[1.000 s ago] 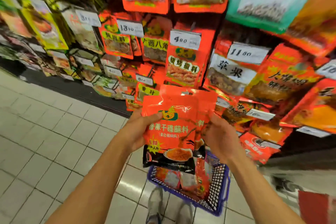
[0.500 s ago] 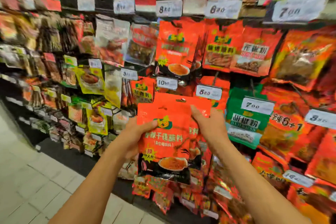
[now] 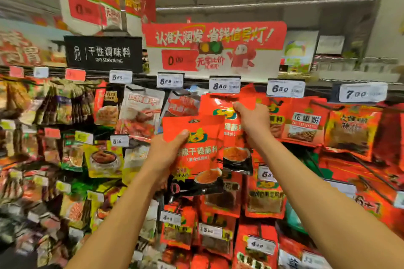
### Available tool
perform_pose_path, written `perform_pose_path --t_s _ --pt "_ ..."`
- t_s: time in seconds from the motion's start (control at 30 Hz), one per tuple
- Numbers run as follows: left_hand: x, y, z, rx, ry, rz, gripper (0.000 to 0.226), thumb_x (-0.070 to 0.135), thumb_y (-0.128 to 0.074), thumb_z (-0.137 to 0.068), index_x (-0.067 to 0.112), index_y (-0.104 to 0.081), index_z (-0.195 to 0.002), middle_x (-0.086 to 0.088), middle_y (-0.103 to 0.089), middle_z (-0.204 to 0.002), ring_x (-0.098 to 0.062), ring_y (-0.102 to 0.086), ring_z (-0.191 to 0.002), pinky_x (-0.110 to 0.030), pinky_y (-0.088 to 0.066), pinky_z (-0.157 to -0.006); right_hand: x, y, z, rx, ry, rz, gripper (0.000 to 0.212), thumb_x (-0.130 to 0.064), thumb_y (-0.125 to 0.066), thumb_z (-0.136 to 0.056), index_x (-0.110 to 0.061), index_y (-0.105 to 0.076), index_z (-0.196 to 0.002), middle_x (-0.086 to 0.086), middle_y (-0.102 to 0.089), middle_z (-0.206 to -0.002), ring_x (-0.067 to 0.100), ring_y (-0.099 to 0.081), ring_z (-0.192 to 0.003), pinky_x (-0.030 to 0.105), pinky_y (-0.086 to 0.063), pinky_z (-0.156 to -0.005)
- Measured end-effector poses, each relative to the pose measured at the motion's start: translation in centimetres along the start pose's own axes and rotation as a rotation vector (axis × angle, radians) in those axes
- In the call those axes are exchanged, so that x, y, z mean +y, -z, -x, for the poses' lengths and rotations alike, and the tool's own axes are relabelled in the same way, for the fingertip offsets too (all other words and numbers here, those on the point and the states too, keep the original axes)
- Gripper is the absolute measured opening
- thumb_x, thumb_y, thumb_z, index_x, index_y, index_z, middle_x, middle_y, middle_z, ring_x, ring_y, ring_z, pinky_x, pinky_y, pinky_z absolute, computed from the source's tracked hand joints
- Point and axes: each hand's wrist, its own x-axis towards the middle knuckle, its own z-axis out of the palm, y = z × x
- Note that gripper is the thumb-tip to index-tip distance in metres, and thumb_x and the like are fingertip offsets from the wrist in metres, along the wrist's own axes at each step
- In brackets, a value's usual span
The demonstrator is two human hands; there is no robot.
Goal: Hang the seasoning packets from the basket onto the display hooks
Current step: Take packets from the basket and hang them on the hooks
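Head view is showing a display wall point(image 3: 360, 133) crowded with glossy, crinkled orange pouches under white price tags point(image 3: 224, 85). The left hand point(image 3: 166, 155) is gripping a flat seasoning packet point(image 3: 196, 155), thumb across its front. The right hand point(image 3: 253, 120) is pinching another packet's point(image 3: 220, 105) top; the hook is hidden.

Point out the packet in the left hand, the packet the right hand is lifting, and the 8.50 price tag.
Left-hand packet point(image 3: 197, 155): head view, on its printed front.
Right-hand packet point(image 3: 220, 107): head view, on its upper red part.
8.50 price tag point(image 3: 224, 85): head view, on its white face.
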Motion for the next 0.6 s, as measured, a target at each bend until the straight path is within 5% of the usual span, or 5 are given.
perform_pose_path --t_s 0.13,0.3,0.47,0.53,0.6 --pt "-0.1 -0.4 -2.8 -0.029 -0.016 -0.023 0.008 0.022 -0.074 -0.091 0.016 -0.074 -0.096 -0.008 -0.079 -0.092 -0.029 -0.077 -0.082 -0.045 -0.062 -0.072 0.0 -1.5 -1.7 0.05 0.019 0.054 0.025 -0.029 -0.071 -0.073 -0.015 -0.057 -0.059 -0.002 -0.055 -0.057 0.016 -0.048 -0.056 0.036 -0.039 -0.055" --pt "-0.2 -1.0 -4.9 -0.103 0.011 -0.013 0.018 0.023 -0.075 -0.09 0.012 -0.072 -0.104 -0.009 -0.079 -0.092 -0.029 -0.077 -0.083 -0.043 -0.062 -0.068 0.9 -2.1 -3.0 0.09 -0.028 0.144 0.02 -0.025 -0.07 -0.079 -0.007 -0.067 -0.07 0.009 -0.073 -0.074 0.033 -0.07 -0.073 0.049 -0.056 -0.066" --pt "0.9 -4.8 -6.8 -0.151 0.046 -0.008 0.009 0.02 -0.074 -0.091 0.013 -0.07 -0.096 -0.008 -0.079 -0.085 -0.027 -0.077 -0.077 -0.042 -0.062 -0.064 1.6 -0.8 -3.8 0.051 -0.066 0.205 0.038 -0.051 -0.058 -0.096 -0.015 -0.069 -0.104 0.005 -0.073 -0.1 0.031 -0.068 -0.098 0.037 -0.054 -0.075" --pt "1.4 -6.8 -7.5 -0.168 0.06 -0.02 0.008 0.019 -0.074 -0.091 0.012 -0.07 -0.095 -0.009 -0.079 -0.085 -0.026 -0.076 -0.075 -0.04 -0.063 -0.062 1.8 0.5 -3.5 0.122 -0.079 0.138 0.034 -0.054 -0.054 -0.097 -0.022 -0.065 -0.099 0.001 -0.072 -0.094 0.025 -0.068 -0.09 0.031 -0.05 -0.068" --pt "1.9 -8.4 -8.3 -0.179 0.071 -0.033 0.013 0.018 -0.074 -0.091 0.01 -0.069 -0.1 -0.011 -0.078 -0.087 -0.026 -0.076 -0.075 -0.04 -0.063 -0.063 2.1 1.8 -3.1 0.131 -0.062 0.094 0.03 -0.053 -0.053 -0.098 -0.026 -0.064 -0.092 0.001 -0.073 -0.088 0.026 -0.07 -0.084 0.04 -0.055 -0.074"
